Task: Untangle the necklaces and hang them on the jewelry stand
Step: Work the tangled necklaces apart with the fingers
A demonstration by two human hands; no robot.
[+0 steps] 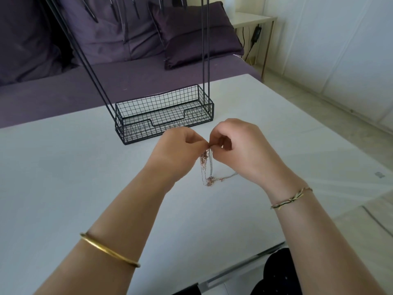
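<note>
Tangled necklaces [205, 167], rose-gold and silver chains: just in front of the jewelry stand [208, 60]. The top is pinched by the left hand [180, 149] and right hand [241, 149], each grip closed on the chains. Lower loops lie on the white surface [63, 177]. Stand base: black wire basket [170, 103]. Behind the stand: purple sofa [63, 92].

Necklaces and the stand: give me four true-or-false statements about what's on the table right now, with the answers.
1. The left hand and the right hand both pinch the tangled necklaces. True.
2. The necklaces lie inside the mesh base of the jewelry stand. False: they are in front of it, between the hands.
3. The lower part of the necklaces rests on the white table. True.
4. The gold bangle is on the right arm. False: it is on the left arm; the right wrist wears a thin braided bracelet.
</note>
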